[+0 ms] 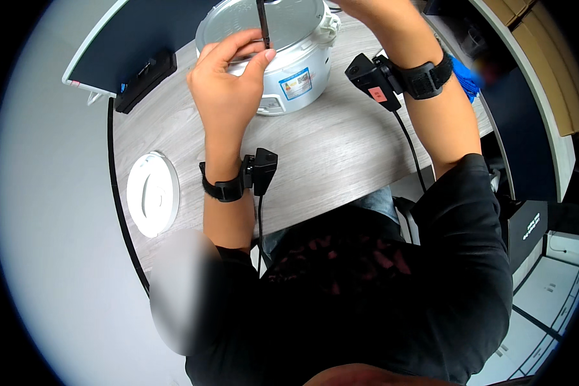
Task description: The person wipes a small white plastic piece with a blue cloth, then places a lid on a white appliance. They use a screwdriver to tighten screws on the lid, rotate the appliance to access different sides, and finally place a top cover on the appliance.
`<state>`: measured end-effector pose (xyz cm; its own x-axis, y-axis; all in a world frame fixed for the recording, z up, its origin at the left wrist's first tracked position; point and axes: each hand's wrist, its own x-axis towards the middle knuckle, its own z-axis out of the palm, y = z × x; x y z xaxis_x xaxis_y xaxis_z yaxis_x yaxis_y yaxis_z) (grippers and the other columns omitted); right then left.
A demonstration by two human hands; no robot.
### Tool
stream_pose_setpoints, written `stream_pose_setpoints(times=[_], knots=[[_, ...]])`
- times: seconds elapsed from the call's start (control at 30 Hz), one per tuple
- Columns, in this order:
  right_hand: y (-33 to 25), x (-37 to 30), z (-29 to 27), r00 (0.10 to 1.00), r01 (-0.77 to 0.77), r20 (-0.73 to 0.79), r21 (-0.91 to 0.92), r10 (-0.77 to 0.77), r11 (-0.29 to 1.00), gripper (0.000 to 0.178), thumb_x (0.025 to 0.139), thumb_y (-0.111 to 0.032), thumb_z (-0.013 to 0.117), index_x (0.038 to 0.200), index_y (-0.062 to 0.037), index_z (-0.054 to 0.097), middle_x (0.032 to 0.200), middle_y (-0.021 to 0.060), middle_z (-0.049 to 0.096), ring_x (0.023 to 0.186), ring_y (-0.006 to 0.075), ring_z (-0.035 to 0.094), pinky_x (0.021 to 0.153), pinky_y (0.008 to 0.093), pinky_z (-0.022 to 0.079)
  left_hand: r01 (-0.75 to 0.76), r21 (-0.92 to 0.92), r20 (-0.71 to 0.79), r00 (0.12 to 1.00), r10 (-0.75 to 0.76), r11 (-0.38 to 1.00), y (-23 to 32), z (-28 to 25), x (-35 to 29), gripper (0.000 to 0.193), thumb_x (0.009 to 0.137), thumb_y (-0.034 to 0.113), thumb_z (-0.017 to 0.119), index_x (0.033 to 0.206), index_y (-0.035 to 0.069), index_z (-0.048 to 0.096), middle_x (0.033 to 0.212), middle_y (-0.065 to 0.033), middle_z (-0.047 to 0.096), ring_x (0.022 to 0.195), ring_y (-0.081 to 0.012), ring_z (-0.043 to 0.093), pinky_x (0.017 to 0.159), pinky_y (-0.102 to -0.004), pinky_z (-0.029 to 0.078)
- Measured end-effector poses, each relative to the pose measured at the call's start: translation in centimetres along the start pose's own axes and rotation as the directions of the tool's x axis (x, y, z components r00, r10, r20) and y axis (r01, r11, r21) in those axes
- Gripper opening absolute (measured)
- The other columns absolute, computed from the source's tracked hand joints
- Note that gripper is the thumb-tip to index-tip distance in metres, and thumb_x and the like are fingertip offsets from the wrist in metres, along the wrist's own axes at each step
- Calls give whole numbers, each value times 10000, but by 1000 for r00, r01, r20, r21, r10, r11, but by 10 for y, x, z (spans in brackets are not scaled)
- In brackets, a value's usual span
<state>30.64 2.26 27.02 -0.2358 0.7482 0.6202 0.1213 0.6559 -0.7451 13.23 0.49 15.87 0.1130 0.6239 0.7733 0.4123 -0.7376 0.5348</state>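
A white, round appliance that looks like a rice cooker (pixel 309 80) stands at the far side of the table, with a grey surface on its top and a blue-edged label on its side. My left hand (pixel 228 83) is over its near left rim, thumb and forefinger closed around the lower end of a thin black rod (pixel 264 26). The rod stands nearly upright, and its upper end runs out of the picture. Only the base of my right hand (pixel 360 8) shows at the top edge, beyond the cooker's right side; its fingers are out of view.
A white oval plastic part (pixel 135 199) lies at the table's left edge. Behind it stands a dark panel with a black box (pixel 147 82). Black devices with cables are strapped to both my forearms. Something blue (pixel 466 80) lies at the right, beside a partition (pixel 527 109).
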Motion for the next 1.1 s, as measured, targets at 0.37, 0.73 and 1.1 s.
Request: stream_pose_setpoints(times=[0.37, 0.73, 1.1], knots=[[6, 0, -3, 1000, -15, 20, 59, 14, 998, 209, 896, -174, 723, 917, 20, 648, 760, 8, 636, 668, 57, 567, 588, 210, 458, -10, -20, -22, 1000, 9, 1000, -5, 9, 4, 235, 710, 47, 810, 940, 86, 778, 814, -18, 754, 812, -142, 650, 749, -292, 518], [8, -2, 13, 999, 40, -23, -1, -40, 999, 267, 848, -167, 775, 970, 26, 638, 791, -3, 612, 692, 40, 543, 617, 199, 454, 32, -56, 42, 999, -30, 998, -15, -2, 4, 187, 757, 138, 813, 931, 85, 773, 832, -17, 741, 819, -152, 652, 772, -305, 490], [23, -1, 19, 995, 74, 43, 208, -85, 975, 293, 870, -142, 748, 1083, 31, 644, 880, -2, 635, 770, 56, 567, 677, 216, 487, 57, -104, 90, 995, -48, 993, -24, 7, 4, 110, 883, 69, 723, 968, 1, 730, 868, -76, 745, 794, -118, 672, 720, -231, 508]])
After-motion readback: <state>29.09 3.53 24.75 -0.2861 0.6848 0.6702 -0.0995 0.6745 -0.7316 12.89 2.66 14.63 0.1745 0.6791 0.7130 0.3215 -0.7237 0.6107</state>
